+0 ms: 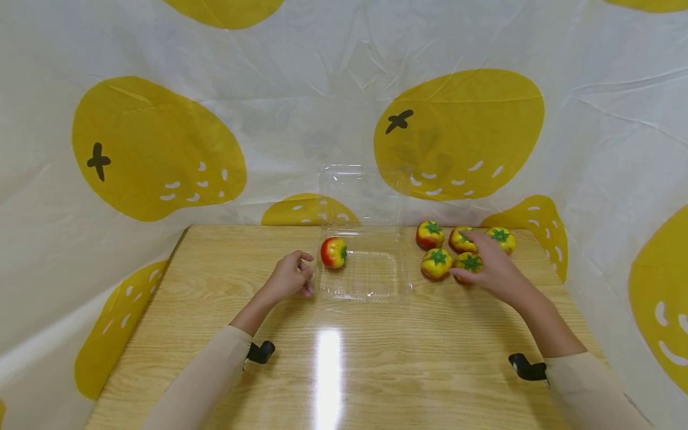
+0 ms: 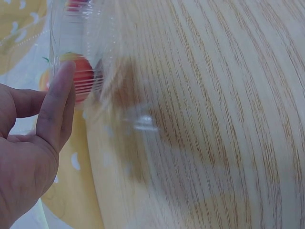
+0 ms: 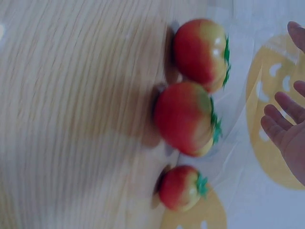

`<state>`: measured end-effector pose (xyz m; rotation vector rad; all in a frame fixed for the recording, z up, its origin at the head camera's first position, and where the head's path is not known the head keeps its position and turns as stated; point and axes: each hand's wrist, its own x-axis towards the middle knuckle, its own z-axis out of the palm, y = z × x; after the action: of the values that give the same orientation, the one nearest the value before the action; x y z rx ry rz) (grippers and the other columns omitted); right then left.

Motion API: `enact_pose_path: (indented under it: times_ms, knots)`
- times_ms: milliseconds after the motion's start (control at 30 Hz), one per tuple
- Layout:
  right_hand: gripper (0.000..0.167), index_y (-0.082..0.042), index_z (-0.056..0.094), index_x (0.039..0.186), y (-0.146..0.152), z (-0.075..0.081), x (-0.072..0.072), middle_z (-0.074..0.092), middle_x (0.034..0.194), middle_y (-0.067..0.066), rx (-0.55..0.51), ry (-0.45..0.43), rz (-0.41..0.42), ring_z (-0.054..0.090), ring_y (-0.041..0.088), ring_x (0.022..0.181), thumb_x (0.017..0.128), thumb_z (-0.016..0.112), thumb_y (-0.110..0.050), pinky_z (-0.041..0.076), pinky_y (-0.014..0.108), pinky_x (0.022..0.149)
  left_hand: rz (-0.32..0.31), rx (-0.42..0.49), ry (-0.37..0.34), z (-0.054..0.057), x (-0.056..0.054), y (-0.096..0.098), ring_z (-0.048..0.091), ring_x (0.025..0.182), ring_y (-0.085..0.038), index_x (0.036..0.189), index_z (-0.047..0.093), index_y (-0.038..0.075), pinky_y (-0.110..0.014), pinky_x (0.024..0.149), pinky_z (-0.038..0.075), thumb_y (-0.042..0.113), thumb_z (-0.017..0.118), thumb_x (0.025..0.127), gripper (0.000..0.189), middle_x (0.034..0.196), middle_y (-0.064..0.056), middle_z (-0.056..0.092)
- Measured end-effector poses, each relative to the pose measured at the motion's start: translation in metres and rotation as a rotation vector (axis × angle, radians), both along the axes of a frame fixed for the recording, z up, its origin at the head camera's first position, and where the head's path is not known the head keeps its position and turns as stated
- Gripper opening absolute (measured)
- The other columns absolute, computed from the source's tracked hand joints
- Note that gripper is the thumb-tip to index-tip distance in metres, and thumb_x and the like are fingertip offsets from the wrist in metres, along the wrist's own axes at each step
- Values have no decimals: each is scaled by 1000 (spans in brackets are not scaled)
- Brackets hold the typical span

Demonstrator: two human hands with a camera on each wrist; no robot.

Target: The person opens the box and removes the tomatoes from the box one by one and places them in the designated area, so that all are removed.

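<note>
A clear plastic clamshell box [image 1: 376,278] lies open on the table, its lid [image 1: 365,197] raised at the back. One red-and-yellow tomato [image 1: 334,252] sits in the box's left part. Beside the left wall is my left hand [image 1: 292,276], fingers loosely bent and holding nothing; whether the fingertips touch the plastic I cannot tell. My right hand [image 1: 497,272], thumb and fingers spread, hovers over several more tomatoes right of the box. It partly covers the front tomato [image 1: 469,263] and the rear middle tomato [image 1: 461,239]. The right wrist view shows tomatoes [image 3: 183,118] apart from the hand [image 3: 290,129].
A wooden table [image 1: 403,364] carries everything, with a bright glare strip near the front middle. White cloth [image 1: 306,125] printed with yellow fruit hangs behind and at both sides. A small black device [image 1: 260,352] sits at each wrist.
</note>
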<state>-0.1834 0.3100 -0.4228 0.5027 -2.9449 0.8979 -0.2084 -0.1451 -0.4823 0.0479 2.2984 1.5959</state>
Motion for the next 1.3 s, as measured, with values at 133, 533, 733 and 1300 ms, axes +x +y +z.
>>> enact_pose_path:
  times_ms: [133,533,733,1300]
  knots:
    - [82,0,39,154,-16,2,-3,43,153,27,-8,7,44,41,48,138,89,83,-27,38,72,110,-1,5,3,1,0,1,69,59,-21,137,51,-5,-42,59,66,-1,58,102,36,98,-22,60]
    - [73,0,48,149,-62,0,-16,53,148,24,28,53,212,47,44,139,89,83,-20,41,65,114,1,1,-2,1,1,1,70,59,-21,138,51,-5,-41,59,66,-1,59,102,37,101,-26,60]
    - [71,-7,46,153,-85,3,-24,52,152,18,85,10,292,49,41,140,93,79,-26,45,62,114,5,-2,-1,0,1,1,70,59,-20,138,51,-5,-43,60,66,-2,59,102,37,102,-27,61]
    - [73,-7,45,154,-147,-7,-58,48,157,14,130,22,455,43,38,147,92,80,-27,35,56,124,10,-1,6,0,1,1,69,57,-20,134,53,-5,-42,57,66,-2,60,102,34,99,-27,61]
